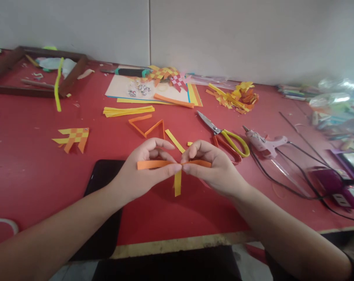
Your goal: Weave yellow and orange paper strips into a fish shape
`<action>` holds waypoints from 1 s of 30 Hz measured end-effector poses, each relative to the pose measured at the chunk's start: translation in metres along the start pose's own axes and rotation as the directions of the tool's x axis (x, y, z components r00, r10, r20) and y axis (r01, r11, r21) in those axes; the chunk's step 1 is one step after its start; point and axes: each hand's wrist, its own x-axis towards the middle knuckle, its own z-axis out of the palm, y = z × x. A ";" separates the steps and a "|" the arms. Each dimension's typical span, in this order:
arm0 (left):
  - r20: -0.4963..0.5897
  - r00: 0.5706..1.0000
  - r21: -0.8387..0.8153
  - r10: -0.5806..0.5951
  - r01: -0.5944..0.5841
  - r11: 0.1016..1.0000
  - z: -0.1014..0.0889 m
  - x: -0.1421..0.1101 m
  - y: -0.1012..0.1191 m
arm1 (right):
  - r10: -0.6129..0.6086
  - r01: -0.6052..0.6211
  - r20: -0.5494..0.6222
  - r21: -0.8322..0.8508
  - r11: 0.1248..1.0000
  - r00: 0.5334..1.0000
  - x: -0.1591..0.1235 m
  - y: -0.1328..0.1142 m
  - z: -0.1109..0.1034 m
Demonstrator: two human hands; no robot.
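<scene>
Your left hand [140,175] and right hand [216,171] nearly meet, thumbs and fingers pinching orange strip [150,164] at middle; its ends show to either side. Yellow strip [177,185] hangs below your fingertips. Both strips sit above red table [153,222], near its front edge. Beyond your hands: bent orange strip [154,128], bundle of yellow strips [128,111]. To your right: scissors [216,130] with blades together, then glue gun [263,146]. To your left: woven fish [77,136], flat. Dark slab [105,171] lies partly under your left forearm.
</scene>
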 end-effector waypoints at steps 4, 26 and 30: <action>0.043 0.999 0.038 0.008 -0.010 0.999 0.000 -0.001 0.002 | 0.003 -0.003 0.030 -0.009 1.000 1.000 0.000 0.001 -0.001; 0.098 0.993 -0.070 -0.058 0.065 0.995 0.001 -0.002 -0.001 | 0.063 -0.071 0.096 0.077 0.995 0.993 0.000 -0.004 0.001; 0.137 0.988 -0.135 -0.070 0.089 0.987 0.002 -0.003 -0.002 | 0.069 -0.083 0.128 0.106 0.991 0.989 -0.001 -0.006 0.001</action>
